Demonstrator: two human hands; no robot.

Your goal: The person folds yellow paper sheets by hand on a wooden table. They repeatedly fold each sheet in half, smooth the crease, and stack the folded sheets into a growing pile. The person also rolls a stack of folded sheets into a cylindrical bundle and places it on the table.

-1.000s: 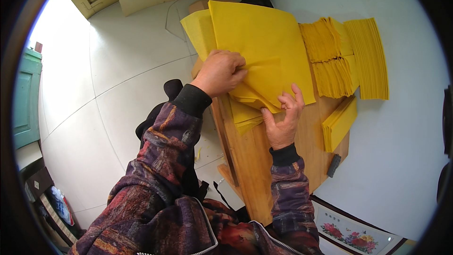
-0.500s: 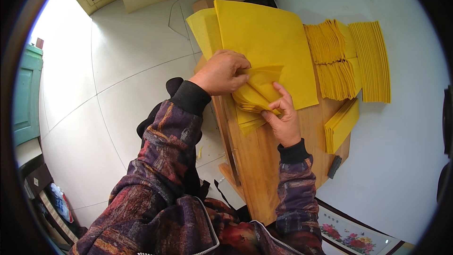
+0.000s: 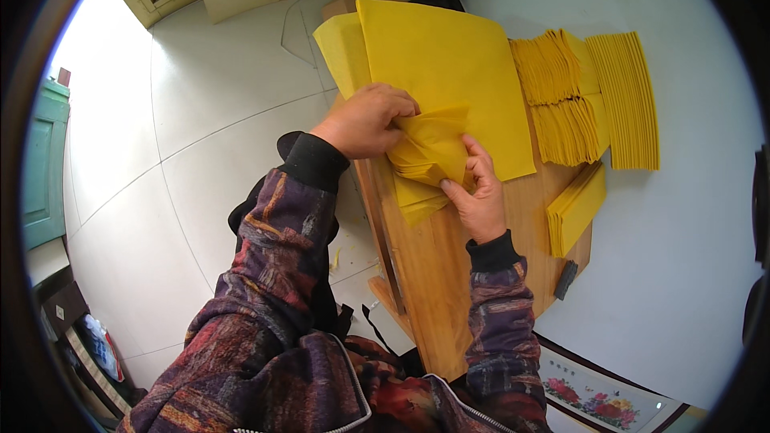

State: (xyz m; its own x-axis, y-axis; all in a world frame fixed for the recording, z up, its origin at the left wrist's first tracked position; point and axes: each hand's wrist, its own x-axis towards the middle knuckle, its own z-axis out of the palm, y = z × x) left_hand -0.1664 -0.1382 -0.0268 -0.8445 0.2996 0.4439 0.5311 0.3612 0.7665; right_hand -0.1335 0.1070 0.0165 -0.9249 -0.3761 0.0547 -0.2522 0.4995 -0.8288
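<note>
Between my hands is a small bundle of folded yellow paper [image 3: 429, 144], its layers fanned at the near edge. My left hand [image 3: 366, 119] grips its left side, fingertips partly hidden behind the paper. At the right edge, my right hand [image 3: 479, 192] pinches the layers, thumb in front and fingers curled along the side. Beneath lies a large stack of flat yellow sheets [image 3: 449, 56] on the wooden table [image 3: 437, 273]. A few loose sheets stick out below the bundle at the table's left edge.
Pleated yellow paper bundles [image 3: 553, 68] stand at the back right, beside a long pleated stack [image 3: 626, 100]. A folded yellow packet [image 3: 577, 208] and a small dark block [image 3: 566, 279] lie near the table's right edge. A flower picture [image 3: 593, 393] is at the lower right.
The bundle's upper flap has shifted slightly left and its layers look more closed up. Both hands keep hold; the whole view has drifted slightly.
</note>
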